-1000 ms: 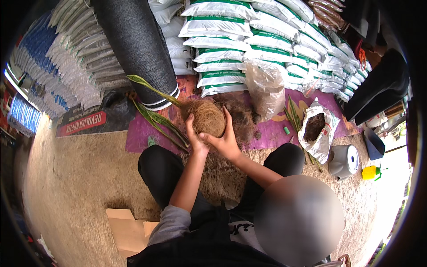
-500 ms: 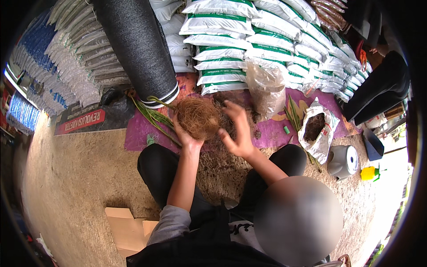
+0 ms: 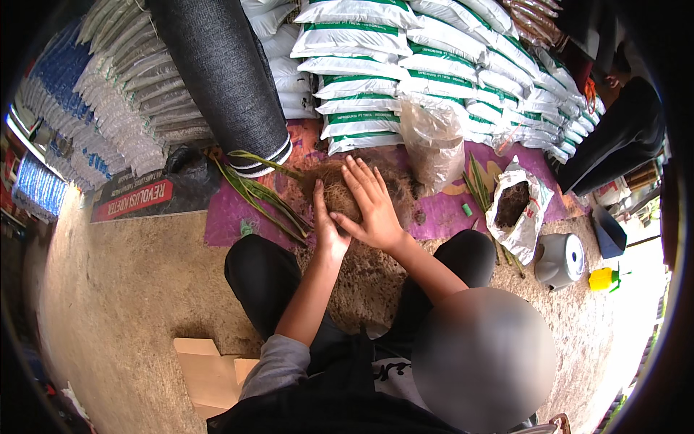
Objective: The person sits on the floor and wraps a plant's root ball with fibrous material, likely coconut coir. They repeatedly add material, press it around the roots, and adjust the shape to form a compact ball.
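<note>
Both hands are on a round, shaggy ball of brown fibre (image 3: 334, 192), one each side. The ball sits just over a purple plastic sheet with orange patches (image 3: 225, 226), left of its middle and nearer the edge by the person's knees. Can't tell whether it's resting on the sheet or held clear of it.

Left hand (image 3: 330, 230) is cupped on the ball's left and near side, gripping it. One digit points away from the body along the fibre, and the others are hidden. Right hand (image 3: 374, 214) is opened out, lying flat over the ball's right side, fingers straight and only slightly spread, thumb angled back toward the left hand. Forearms come up between the knees in an upside-down V, wrists close together, a grey sleeve (image 3: 278, 362) bunched around the left elbow.

A long green strappy leaf (image 3: 266, 160) pokes out of the ball's left side, toward the sheet's left edge. More long green leaves with yellowish margins (image 3: 251, 192) lie on that left end. Toward the right end there's a small green cylinder (image 3: 466, 210), plus a crumpled white sack (image 3: 533, 226) with dark soil (image 3: 513, 205) inside, overhanging the near edge.
</note>
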{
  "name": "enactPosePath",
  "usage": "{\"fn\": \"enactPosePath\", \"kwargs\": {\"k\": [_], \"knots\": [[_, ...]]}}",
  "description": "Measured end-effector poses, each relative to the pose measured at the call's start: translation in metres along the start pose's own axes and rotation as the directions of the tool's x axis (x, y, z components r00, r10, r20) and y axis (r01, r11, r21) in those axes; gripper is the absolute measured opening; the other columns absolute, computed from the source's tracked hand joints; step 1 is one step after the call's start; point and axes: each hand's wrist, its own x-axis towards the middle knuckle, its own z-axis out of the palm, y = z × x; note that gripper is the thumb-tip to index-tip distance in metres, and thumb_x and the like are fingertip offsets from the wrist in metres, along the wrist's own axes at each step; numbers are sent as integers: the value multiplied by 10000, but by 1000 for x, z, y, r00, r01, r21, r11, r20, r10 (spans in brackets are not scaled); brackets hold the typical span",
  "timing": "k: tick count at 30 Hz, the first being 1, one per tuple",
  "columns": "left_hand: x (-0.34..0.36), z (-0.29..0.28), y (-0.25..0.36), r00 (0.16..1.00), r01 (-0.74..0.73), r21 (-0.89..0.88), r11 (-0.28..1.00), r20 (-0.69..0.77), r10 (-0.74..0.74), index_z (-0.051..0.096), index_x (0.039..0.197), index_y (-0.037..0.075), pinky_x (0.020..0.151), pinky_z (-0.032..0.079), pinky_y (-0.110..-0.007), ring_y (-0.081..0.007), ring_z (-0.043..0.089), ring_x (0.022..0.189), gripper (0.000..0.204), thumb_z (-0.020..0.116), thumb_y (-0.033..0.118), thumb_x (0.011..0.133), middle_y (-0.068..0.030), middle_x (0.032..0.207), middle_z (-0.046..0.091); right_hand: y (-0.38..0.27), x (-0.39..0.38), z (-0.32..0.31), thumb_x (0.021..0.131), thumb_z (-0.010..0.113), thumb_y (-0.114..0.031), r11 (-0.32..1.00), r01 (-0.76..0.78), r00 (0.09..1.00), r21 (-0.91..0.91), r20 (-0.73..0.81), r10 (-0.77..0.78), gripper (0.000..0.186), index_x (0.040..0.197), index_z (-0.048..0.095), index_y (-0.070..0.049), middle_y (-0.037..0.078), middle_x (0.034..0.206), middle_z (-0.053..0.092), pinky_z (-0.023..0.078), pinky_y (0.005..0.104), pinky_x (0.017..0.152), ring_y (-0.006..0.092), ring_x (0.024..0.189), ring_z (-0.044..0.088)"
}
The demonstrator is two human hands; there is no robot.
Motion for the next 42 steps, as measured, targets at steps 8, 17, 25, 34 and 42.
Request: {"fn": "enactPosePath", "kwargs": {"k": [8,17,25,34,42], "knots": [[5,-6,-2,986,-66,135,989,-140,85,410,1269,57,932,421,-367,-212,501,1114,556,489,442,875,-92,1218,489,17,2,0,643,785,-232,797,-351,936,491,170,308,903,1336,288,65,223,1243,467,366,345,987,281,1163,462],[11,-27,-5,980,-199,308,930,42,196,443,1229,21,887,436,-343,-199,522,1057,507,632,250,818,-99,1158,520,32,-4,-13,524,871,-264,550,-577,815,604,465,345,1053,1306,275,114,172,1155,555,412,297,938,206,1079,535],[9,-18,-4,924,-333,320,887,-75,374,385,1276,135,938,402,-419,-209,453,1134,571,475,506,852,-62,1253,432,39,-9,7,665,768,-37,212,-411,827,887,264,496,768,1292,327,13,116,1109,569,449,326,904,184,1035,545],[-18,3,-31,996,91,39,995,10,-91,356,1329,142,880,467,-398,-212,491,1137,717,376,664,838,-71,1257,484,17,-16,9,619,815,-109,466,-335,847,819,46,529,811,1260,330,0,133,1134,550,443,339,914,206,1045,545],[-10,-2,-4,994,-103,76,992,45,100,374,1301,72,900,448,-363,-214,518,1095,664,403,580,874,-90,1223,491,0,-18,5,588,814,-196,626,-373,900,685,102,424,834,1257,368,24,127,1141,531,403,339,948,198,1082,506]]}}
